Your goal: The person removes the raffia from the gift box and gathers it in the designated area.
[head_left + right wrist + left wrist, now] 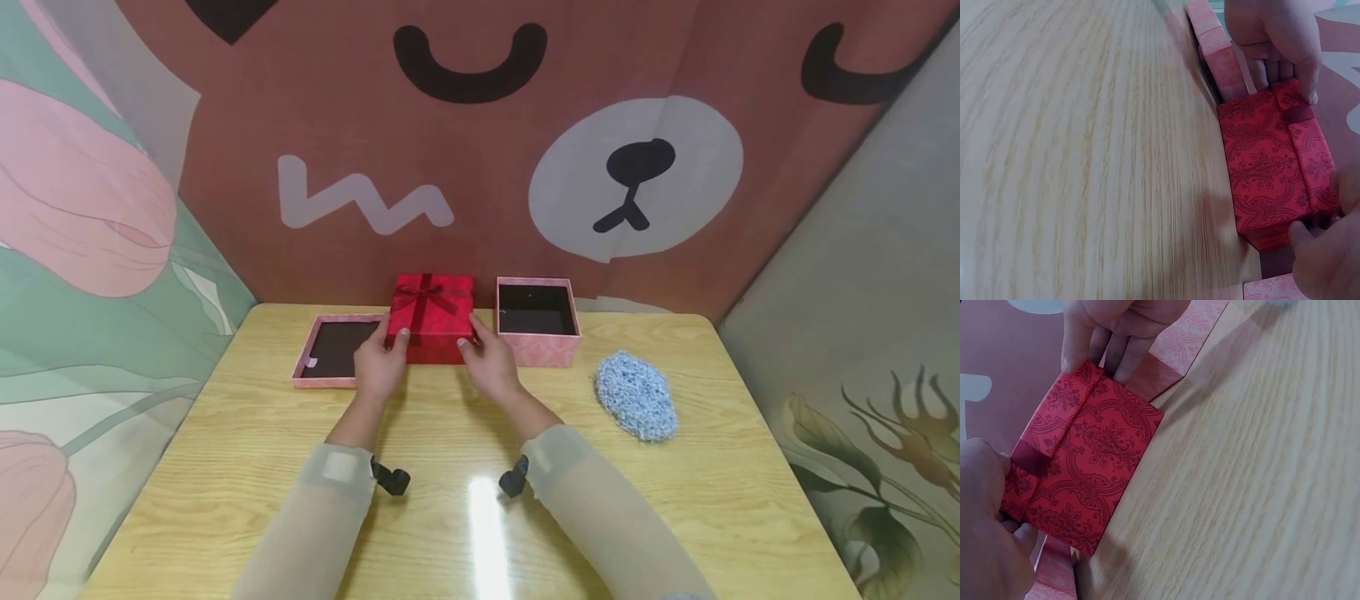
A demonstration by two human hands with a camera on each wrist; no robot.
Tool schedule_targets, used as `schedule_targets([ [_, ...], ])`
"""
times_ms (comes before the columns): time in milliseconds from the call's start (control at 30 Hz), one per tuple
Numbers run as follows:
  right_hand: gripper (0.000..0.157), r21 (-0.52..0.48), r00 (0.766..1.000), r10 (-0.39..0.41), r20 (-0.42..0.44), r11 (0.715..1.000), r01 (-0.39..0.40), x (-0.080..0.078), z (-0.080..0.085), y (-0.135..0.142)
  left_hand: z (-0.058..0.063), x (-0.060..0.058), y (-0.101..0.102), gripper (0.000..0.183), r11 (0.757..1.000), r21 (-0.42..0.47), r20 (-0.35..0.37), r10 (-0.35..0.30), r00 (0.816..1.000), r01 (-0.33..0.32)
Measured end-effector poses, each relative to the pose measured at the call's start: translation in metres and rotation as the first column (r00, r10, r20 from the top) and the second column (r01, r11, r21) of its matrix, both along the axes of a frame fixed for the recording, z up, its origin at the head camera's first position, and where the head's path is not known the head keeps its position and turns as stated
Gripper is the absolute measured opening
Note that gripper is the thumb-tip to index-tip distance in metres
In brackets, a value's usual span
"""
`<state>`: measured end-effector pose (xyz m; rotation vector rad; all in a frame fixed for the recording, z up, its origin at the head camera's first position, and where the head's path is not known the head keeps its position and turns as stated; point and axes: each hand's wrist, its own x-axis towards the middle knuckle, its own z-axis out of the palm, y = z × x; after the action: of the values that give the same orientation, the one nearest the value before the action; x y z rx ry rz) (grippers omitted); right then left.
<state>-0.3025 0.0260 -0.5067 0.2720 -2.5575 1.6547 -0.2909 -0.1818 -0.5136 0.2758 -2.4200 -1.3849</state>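
A red gift box (431, 350) with a dark red ribbon bow (424, 294) on its lid stands at the back of the table. My left hand (381, 362) holds it by its left side, thumb near the front edge of the lid. On the opposite side, my right hand (489, 362) grips it the same way. Both wrist views show the front wall's dark floral pattern and the lid seated on the box (1094, 462). Fingers curl along the sides, partly hidden behind the box.
Left of the red box lies a shallow pink lid (324, 382) with its dark inside up, partly behind my left hand. An uncovered pink box (537, 350) with a dark inside stands to the right. A fuzzy light-blue bundle (637, 396) rests farther right. A printed backdrop (480, 225) rises behind the table.
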Motion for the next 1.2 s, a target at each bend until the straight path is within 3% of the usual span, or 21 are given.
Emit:
schedule_targets([
  [167,0.05,0.017,0.998,-0.058,-0.026,0.998,0.059,-0.001,-0.002,0.001,0.001,0.002,0.002,0.059,1.0,0.017,-0.015,0.004,1.0,-0.004],
  [367,0.048,0.012,0.995,-0.075,-0.061,0.997,0.075,0.003,-0.004,0.002,-0.001,0.007,0.002,0.057,1.0,0.028,-0.034,0.002,0.999,-0.001],
  [767,0.047,0.012,0.995,-0.073,-0.064,0.997,0.074,0.009,-0.007,0.009,-0.004,0.019,0.004,0.056,1.0,0.006,-0.055,0.007,0.998,-0.006],
  [1033,0.046,0.047,0.993,-0.071,-0.097,0.996,0.076,0.018,-0.005,0.016,-0.004,0.027,0.003,0.055,1.0,0.018,-0.111,-0.01,0.994,0.012],
  [1200,0.045,0.045,0.994,-0.062,-0.086,0.997,0.066,0.023,-0.004,0.019,-0.006,0.033,0.002,0.055,0.999,0.036,-0.087,-0.016,0.996,0.019],
])
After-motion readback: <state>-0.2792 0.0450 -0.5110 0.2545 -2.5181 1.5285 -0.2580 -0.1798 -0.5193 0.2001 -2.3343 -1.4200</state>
